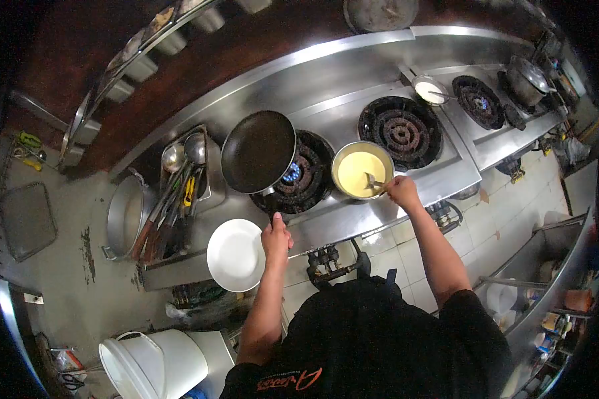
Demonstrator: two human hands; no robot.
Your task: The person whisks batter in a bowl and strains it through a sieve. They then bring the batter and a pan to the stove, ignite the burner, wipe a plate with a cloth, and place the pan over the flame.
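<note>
My left hand (pixel 276 238) is closed round the handle of a black frying pan (pixel 258 151), which is tilted over the left side of a lit burner (pixel 306 174). The pan looks empty. In my right hand (pixel 402 191) is the handle of a ladle (pixel 373 181), its bowl dipped in yellow liquid (pixel 356 169) inside a round metal pot (pixel 340 154). This pot stands right of the lit burner. A white plate (pixel 235 256) lies at the stove's front edge, left of my left hand.
Ladles and other utensils (pixel 173 199) fill a metal tray at the left, beside a large pot (pixel 125 216). Behind the right burner (pixel 400 133) sits a small pan of white liquid (pixel 429 90). A lidded pot (pixel 529 81) stands far right, a white bucket (pixel 156 364) lower left.
</note>
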